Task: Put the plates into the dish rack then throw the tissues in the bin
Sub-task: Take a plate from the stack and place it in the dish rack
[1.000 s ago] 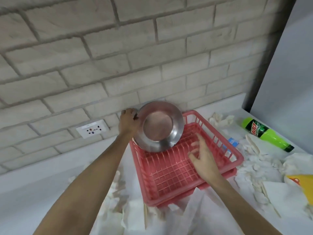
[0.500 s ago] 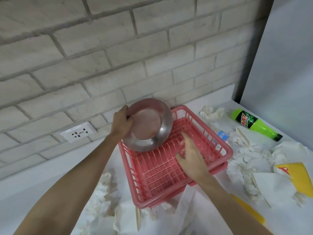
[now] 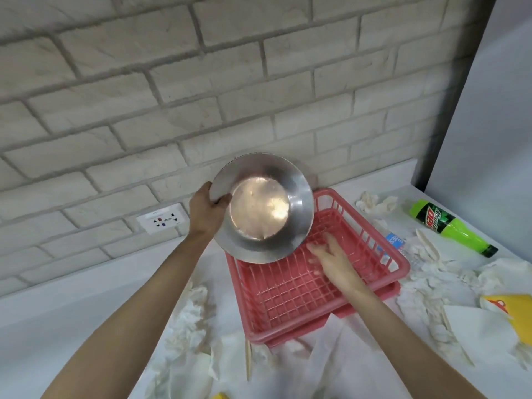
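My left hand (image 3: 205, 210) grips the left rim of a round steel plate (image 3: 262, 208), thumb over its edge. The plate is tilted up, its shiny inside facing me, above the rear left corner of a red plastic dish rack (image 3: 401, 269). My right hand (image 3: 335, 259) rests inside the rack on its slotted floor with fingers spread and nothing held. Crumpled white tissues (image 3: 190, 321) lie on the counter to the left of the rack, and more tissues (image 3: 429, 286) lie to its right. No bin is in view.
A green soda bottle (image 3: 452, 227) lies on its side at the right. A yellow wrapper (image 3: 509, 311) sits at the right edge on white paper. A wall socket (image 3: 162, 218) is set in the brick wall behind. A grey panel stands at the far right.
The plate has risen and tipped further up toward me above the rack's back corner. My right hand stays inside the rack, with its fingers spread wider.
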